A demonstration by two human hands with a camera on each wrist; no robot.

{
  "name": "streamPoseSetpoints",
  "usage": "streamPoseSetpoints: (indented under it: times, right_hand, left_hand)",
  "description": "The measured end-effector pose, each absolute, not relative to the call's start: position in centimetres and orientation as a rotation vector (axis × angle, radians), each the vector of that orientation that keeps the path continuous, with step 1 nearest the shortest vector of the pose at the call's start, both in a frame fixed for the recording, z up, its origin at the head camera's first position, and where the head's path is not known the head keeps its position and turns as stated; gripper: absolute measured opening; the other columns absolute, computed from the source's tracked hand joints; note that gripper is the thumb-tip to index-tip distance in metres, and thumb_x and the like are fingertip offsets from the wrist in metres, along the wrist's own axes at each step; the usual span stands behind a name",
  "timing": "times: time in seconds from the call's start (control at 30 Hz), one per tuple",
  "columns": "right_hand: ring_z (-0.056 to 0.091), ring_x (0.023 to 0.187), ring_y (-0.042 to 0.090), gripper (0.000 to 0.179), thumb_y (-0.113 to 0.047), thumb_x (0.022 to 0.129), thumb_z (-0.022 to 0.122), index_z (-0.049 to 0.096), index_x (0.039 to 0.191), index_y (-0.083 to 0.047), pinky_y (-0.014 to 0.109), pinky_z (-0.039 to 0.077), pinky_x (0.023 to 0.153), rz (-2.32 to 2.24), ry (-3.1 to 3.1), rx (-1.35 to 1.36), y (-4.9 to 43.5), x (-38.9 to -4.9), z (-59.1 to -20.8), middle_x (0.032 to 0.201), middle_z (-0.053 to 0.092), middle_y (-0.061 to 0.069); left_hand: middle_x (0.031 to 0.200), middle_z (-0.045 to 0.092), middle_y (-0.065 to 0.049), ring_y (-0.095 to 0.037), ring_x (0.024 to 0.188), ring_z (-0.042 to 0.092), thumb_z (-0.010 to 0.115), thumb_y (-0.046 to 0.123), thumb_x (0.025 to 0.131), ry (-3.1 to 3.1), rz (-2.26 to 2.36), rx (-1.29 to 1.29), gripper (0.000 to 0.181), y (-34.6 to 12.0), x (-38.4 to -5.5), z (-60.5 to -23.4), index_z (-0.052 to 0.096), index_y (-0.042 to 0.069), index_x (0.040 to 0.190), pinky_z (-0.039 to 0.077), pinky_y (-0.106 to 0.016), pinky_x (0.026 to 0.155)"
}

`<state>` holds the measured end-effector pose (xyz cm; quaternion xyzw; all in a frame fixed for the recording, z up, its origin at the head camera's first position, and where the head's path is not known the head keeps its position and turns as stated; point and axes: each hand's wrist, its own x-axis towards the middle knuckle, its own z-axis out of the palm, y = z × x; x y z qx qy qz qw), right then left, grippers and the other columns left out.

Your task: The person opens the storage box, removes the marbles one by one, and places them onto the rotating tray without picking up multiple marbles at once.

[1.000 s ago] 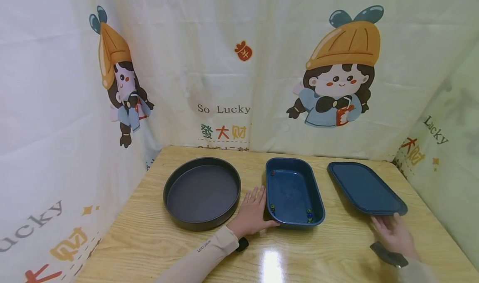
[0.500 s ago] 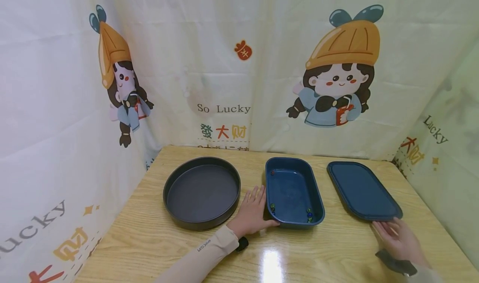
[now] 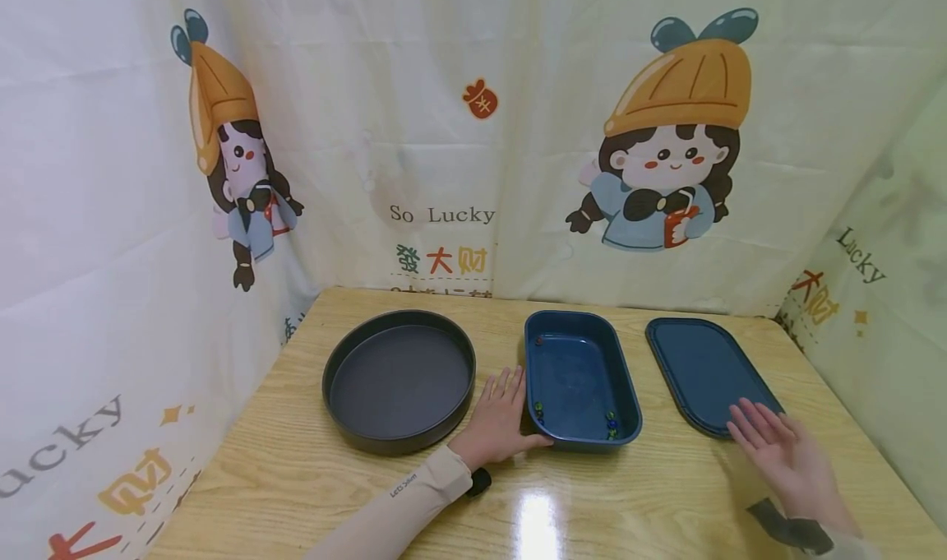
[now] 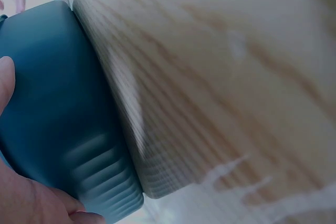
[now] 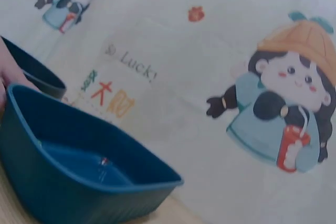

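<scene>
On the tabletop (image 3: 629, 502) we see L. hand (image 3: 496, 428) spread against blue tray (image 3: 573, 371), R. hand (image 3: 790, 463) empty near lid (image 3: 706, 367) (prob. light, stiff; best held by rim (image 3: 668, 381)).

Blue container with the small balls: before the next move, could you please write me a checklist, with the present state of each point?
1. Left hand against the blue container: ok, it touches the near left part.
2. Right hand free: ok, its fingers are extended and hold nothing.
3. Right hand clear of the blue lid: cannot tell, it overlaps the near edge in the head view.
4. Lid off the container: ok, it lies apart, to the right.
5. Small balls gathered together: not ok, they sit in three corners.
6. Exact ball count: cannot tell, too small.
</scene>
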<state>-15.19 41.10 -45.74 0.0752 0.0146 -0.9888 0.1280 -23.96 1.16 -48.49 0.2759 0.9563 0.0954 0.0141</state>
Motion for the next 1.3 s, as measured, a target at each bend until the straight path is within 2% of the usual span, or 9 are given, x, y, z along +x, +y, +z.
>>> streamPoseSetpoints:
  times: [0.13,0.3,0.43,0.53,0.63,0.77,0.87,1.0,1.3]
  right_hand:
    - [0.044,0.131,0.036,0.052,-0.031,0.104,0.025,0.054,0.124,0.007,0.044,0.023,0.116,-2.815,0.031,-0.221,39.5,-16.0,-45.0,0.132,0.053,0.025]
    - [0.043,0.131,0.035,0.052,-0.026,0.105,0.012,0.042,0.138,0.001,0.045,0.031,0.111,-2.833,0.385,-0.582,36.6,-17.2,-43.6,0.139,0.047,0.021]
    - [0.053,0.124,0.017,0.046,-0.015,0.105,0.014,0.036,0.142,-0.001,0.027,0.044,0.101,-2.783,1.436,-0.742,33.9,-18.0,-42.9,0.136,0.055,0.006]
    - [0.055,0.116,0.000,0.042,-0.012,0.104,0.022,0.037,0.141,0.000,0.012,0.043,0.093,-2.441,2.383,-0.635,32.1,-18.6,-42.9,0.131,0.058,-0.005]
    - [0.051,0.114,-0.010,0.040,-0.014,0.102,0.035,0.042,0.140,-0.004,0.004,0.036,0.091,-1.881,3.059,-0.435,30.7,-19.1,-43.2,0.130,0.058,0.002]
    - [0.052,0.123,0.019,0.045,-0.013,0.096,0.051,0.044,0.139,-0.005,0.032,0.041,0.099,-1.087,3.515,-0.419,29.3,-19.8,-43.5,0.130,0.054,0.023]
    - [0.051,0.115,0.042,0.052,-0.010,0.086,0.063,0.047,0.134,0.002,0.057,0.039,0.093,-0.648,3.663,-0.592,28.7,-20.5,-43.6,0.128,0.054,0.026]
    - [0.054,0.114,0.040,0.054,-0.014,0.079,0.068,0.053,0.128,0.005,0.059,0.038,0.097,-0.223,3.752,-0.724,28.5,-21.5,-43.9,0.125,0.058,0.024]
    - [0.051,0.121,0.040,0.061,-0.020,0.080,0.069,0.049,0.132,0.006,0.058,0.036,0.101,0.019,3.588,-0.789,28.9,-23.4,-45.0,0.134,0.051,0.024]
  left_hand:
    - [0.158,0.015,-0.010,-0.029,0.147,0.014,0.048,0.077,0.076,2.981,0.293,0.858,0.109,1.2,-24.0,-48.5,0.012,0.006,0.151,0.017,-0.046,0.117]
    - [0.158,0.014,-0.009,-0.029,0.147,0.013,0.048,0.077,0.076,2.975,0.300,0.852,0.109,1.1,-24.0,-48.6,0.011,0.007,0.151,0.016,-0.045,0.117]
    - [0.159,0.013,-0.009,-0.028,0.147,0.013,0.047,0.077,0.076,2.972,0.309,0.846,0.109,1.1,-24.0,-48.7,0.011,0.007,0.151,0.015,-0.045,0.117]
    - [0.159,0.013,-0.009,-0.028,0.147,0.013,0.047,0.077,0.076,2.969,0.308,0.847,0.109,1.2,-24.0,-48.8,0.012,0.007,0.151,0.015,-0.045,0.117]
    - [0.159,0.012,-0.008,-0.028,0.147,0.012,0.047,0.077,0.076,2.962,0.303,0.847,0.109,1.3,-24.0,-48.7,0.012,0.006,0.151,0.014,-0.045,0.118]
    - [0.159,0.012,-0.008,-0.028,0.147,0.012,0.048,0.077,0.076,2.958,0.308,0.841,0.109,1.3,-24.0,-48.7,0.013,0.006,0.151,0.014,-0.045,0.118]
    - [0.159,0.013,-0.009,-0.028,0.147,0.012,0.048,0.077,0.076,2.961,0.308,0.842,0.109,1.3,-24.0,-48.6,0.012,0.006,0.151,0.014,-0.045,0.117]
    - [0.159,0.013,-0.009,-0.028,0.147,0.013,0.047,0.077,0.076,2.963,0.298,0.848,0.109,1.3,-24.0,-48.5,0.012,0.007,0.151,0.014,-0.045,0.117]
    - [0.159,0.012,-0.008,-0.028,0.147,0.012,0.047,0.077,0.076,2.957,0.275,0.840,0.108,1.2,-24.1,-48.6,0.011,0.007,0.151,0.014,-0.045,0.118]
